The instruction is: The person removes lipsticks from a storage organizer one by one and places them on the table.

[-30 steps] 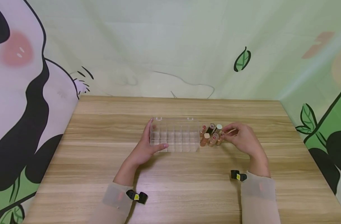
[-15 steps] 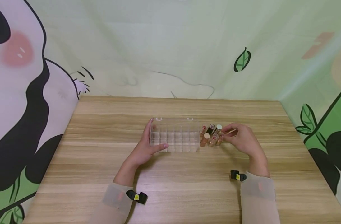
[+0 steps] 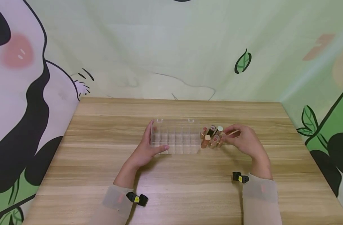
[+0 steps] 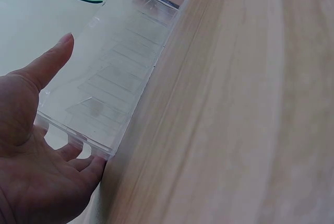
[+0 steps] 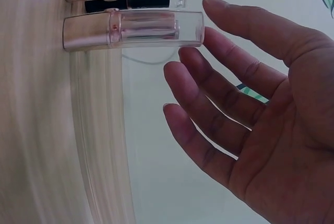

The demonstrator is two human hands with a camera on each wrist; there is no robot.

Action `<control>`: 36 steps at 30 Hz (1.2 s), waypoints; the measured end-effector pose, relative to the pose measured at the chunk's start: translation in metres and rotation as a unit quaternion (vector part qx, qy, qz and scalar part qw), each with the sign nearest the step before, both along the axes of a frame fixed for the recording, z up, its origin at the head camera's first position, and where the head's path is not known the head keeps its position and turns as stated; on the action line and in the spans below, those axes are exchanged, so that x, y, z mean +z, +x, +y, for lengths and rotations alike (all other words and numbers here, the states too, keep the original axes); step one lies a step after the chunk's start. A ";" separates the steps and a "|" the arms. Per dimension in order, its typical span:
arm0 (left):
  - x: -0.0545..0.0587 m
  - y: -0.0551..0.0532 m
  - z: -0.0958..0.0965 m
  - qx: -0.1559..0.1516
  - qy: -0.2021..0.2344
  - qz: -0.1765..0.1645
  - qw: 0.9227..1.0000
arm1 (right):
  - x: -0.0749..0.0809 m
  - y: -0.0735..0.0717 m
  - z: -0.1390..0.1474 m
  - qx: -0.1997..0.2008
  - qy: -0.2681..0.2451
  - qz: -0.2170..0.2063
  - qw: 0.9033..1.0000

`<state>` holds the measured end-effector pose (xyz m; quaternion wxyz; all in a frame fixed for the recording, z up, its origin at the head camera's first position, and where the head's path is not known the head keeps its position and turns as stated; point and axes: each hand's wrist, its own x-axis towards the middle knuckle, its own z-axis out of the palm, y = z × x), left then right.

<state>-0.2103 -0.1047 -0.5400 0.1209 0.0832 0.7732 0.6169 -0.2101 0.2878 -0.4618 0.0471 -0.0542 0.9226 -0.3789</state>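
Observation:
A clear divided organizer box stands on the wooden table, tall side facing me. My left hand rests on its left end, the thumb lying straight across the front. In the left wrist view, the fingers touch the end wall. Right of the box, several lipsticks stand upright in two short rows, among them a brown one with a beige top. Beside the rightmost ones is my right hand. In the right wrist view its thumb and index fingertips are right at the top of a clear-capped lipstick, other fingers loosely bent.
The wooden table runs back to a pale green cloth backdrop with panda and leaf drawings. A black lipstick stands between two clear-capped ones in the right wrist view. Each sleeve carries a small black camera.
The head view has shifted slightly, lowering the scene a little in the frame. Both hands, the box and the lipsticks keep their places.

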 end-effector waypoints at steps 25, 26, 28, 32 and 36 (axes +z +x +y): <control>0.000 0.002 0.002 -0.001 -0.006 -0.003 1.000 | 0.003 0.001 0.001 -0.024 0.009 0.045 0.999; 0.000 0.002 0.002 -0.001 -0.007 -0.003 1.000 | 0.003 0.001 0.002 -0.025 0.010 0.045 0.999; 0.000 0.002 0.001 0.001 -0.007 -0.004 1.000 | 0.004 0.001 0.001 -0.026 0.011 0.044 0.999; -0.001 0.000 0.001 0.003 -0.005 -0.006 1.000 | 0.004 0.000 0.001 -0.028 0.010 0.046 0.998; -0.001 0.000 0.000 0.001 -0.003 -0.006 1.000 | 0.004 0.001 0.001 -0.030 0.005 0.047 0.998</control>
